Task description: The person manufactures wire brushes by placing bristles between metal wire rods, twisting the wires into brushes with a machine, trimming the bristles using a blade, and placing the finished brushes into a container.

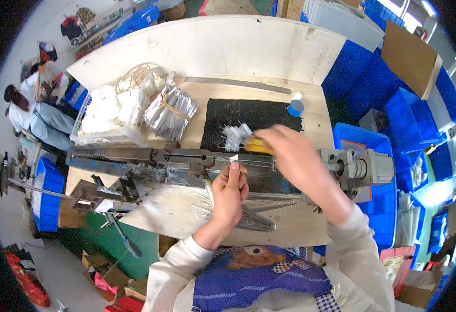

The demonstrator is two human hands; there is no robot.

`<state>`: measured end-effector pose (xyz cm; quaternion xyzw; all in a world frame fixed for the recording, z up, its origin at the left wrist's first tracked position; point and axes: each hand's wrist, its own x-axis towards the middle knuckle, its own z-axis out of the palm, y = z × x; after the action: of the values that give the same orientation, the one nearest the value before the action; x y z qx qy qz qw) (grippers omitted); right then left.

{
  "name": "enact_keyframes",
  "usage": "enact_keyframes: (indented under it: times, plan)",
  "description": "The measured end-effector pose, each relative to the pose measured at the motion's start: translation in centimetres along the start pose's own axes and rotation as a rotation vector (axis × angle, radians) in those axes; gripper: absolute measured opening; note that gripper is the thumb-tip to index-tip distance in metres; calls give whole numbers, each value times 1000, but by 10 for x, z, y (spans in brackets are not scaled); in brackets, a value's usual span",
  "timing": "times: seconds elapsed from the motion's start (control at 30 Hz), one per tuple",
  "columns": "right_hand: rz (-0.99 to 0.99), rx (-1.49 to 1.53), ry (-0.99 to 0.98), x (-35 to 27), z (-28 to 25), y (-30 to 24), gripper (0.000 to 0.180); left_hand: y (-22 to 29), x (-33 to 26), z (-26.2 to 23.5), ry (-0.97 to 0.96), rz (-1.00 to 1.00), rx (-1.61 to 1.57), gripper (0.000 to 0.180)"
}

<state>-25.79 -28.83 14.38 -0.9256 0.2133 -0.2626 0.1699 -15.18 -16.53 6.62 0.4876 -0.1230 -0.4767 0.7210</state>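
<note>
My left hand [229,192] is closed in a pinch, thumb uppermost, on a small white plastic piece [234,158] above the long metal machine rail [181,156]. Thin wire-like rods run to the right from near that piece. To its right my right hand [296,156], smeared by motion, curls round a yellow object [257,146], perhaps a tool handle; its working end is hidden. Just beyond both hands, a small pile of white pieces with thin metal pins [233,136] lies on a black mat [269,110].
A basket [106,139] of white parts and a tied bundle of metal strips [170,113] stand back left. A steel ruler [238,83] lies behind the mat, a blue tape roll [295,108] at its right. Loose metal rods [256,223] lie nearer me. A motor block [376,167] ends the rail.
</note>
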Motion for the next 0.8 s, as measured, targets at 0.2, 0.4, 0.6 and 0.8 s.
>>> enact_keyframes:
  times: [0.2, 0.4, 0.6, 0.8]
  plan:
    - [-102, 115, -389, 20, 46, 22, 16, 1, 0, 6, 56, -64, -23, 30]
    - [364, 630, -673, 37, 20, 21, 23, 9, -3, 1, -115, -94, 87, 50]
    - [-39, -21, -448, 36, 13, 20, 39, 15, 5, 9, -316, -196, -484, 79]
    - [-99, -171, -229, 14, 10, -19, 42, 15, 12, -25, -554, -328, -985, 79]
